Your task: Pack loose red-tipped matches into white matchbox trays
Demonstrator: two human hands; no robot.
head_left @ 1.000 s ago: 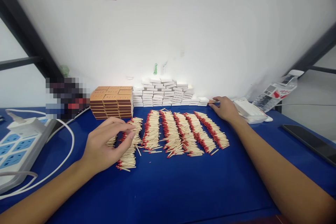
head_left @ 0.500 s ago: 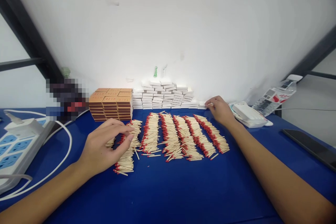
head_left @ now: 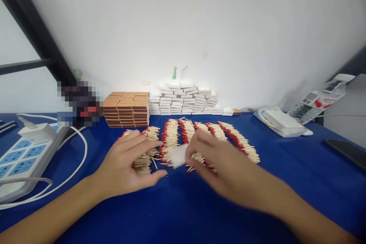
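Between the fingers and thumb of my right hand (head_left: 220,164) is a small white matchbox tray (head_left: 178,156), blurred by motion, held over the matches. My left hand (head_left: 128,164) faces it from the left, thumb and fingers apart with nothing between them. Several rows of red-tipped matches (head_left: 170,133) lie across the blue table (head_left: 183,213), partly covered by both hands. Behind them, against the wall, white matchbox trays (head_left: 183,103) are piled up. To their left stands a block of orange-brown matchbox sleeves (head_left: 126,108).
A white power strip (head_left: 31,152) with looping cables lies at the left. At the right are a white packet (head_left: 281,122), a tilted plastic bottle (head_left: 317,101) and a dark phone (head_left: 347,156). One brown piece (head_left: 236,111) sits beside the tray pile.
My right hand has come from the right end of the tray pile to the middle, bringing a white matchbox tray. My left hand has moved slightly right and its fingers have spread wider.
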